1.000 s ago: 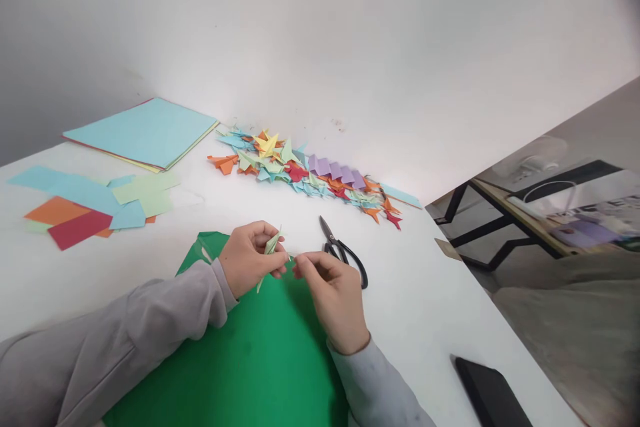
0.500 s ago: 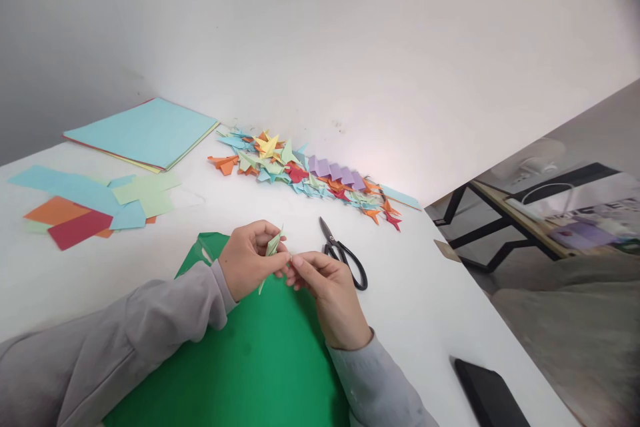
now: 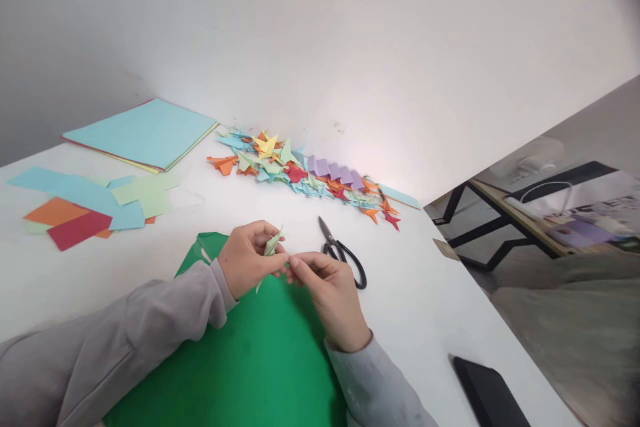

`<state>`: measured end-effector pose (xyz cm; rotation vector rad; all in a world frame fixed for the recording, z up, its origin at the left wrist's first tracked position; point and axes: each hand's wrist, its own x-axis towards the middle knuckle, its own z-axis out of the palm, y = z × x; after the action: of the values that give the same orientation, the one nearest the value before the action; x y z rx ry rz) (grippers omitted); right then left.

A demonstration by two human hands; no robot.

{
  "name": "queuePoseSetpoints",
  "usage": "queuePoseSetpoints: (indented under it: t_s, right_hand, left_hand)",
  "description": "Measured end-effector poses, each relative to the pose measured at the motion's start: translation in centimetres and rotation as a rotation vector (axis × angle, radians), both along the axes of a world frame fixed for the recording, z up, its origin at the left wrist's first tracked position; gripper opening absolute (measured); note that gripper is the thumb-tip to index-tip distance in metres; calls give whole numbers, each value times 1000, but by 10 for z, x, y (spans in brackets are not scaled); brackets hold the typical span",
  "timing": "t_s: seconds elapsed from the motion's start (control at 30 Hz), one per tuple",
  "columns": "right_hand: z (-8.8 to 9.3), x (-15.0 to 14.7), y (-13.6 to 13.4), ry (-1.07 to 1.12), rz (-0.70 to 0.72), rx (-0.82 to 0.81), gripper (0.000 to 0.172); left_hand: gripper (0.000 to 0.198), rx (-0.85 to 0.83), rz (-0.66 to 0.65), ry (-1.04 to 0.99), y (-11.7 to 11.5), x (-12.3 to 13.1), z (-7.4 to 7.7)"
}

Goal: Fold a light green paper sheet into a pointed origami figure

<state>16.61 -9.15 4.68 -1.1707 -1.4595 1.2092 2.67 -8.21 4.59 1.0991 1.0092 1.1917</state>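
Note:
My left hand (image 3: 253,259) is closed around a pale green folded paper crane (image 3: 271,245). One thin point of it sticks up past the fingers, and another hangs below them. My right hand (image 3: 327,290) pinches with thumb and forefinger right at the tip of my left thumb, seemingly on a small end of the same paper; the fingers mostly hide that spot. Under both hands lies a green sheet (image 3: 250,353). Black-handled scissors (image 3: 343,253) rest just beyond my right hand, blades pointing away.
Many folded paper figures (image 3: 295,173) in several colours are heaped along the wall. Cut paper pieces (image 3: 80,227) lie at the left, with a stack of larger sheets (image 3: 143,133) behind. A black phone-like object (image 3: 490,390) is near the table's right edge.
The paper crane has tilted slightly in my left hand. My right fingertips have shifted a little left, closer against my left thumb. Everything else stays put.

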Motion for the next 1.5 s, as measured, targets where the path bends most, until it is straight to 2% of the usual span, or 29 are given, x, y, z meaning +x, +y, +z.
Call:
queuePoseSetpoints:
  t_s: [0.27,0.57,0.77,0.97,1.27,1.37,1.5]
  right_hand:
    - [0,0,-1,-6,4,10,13]
    - [0,1,0,7,14,33,13]
    - [0,2,1,-16,-36,-5,15]
    - [-4,1,2,-64,-25,11,15]
    - [-7,3,-1,-294,-41,216,13]
    - [-6,3,-1,-310,-57,214,15]
    - [-4,0,-2,-383,-82,301,15]
  left_hand:
    - [19,12,-19,28,-2,-1,1]
    - [19,-71,-20,13,2,1,-1]
    - [16,-31,-15,49,3,-1,-2]
    - [14,-10,-27,117,1,-1,-4]
    - [9,35,-44,219,0,-1,-2]
    - [9,39,-54,196,1,-1,-3]
    - [11,47,-49,165,1,-2,-6]
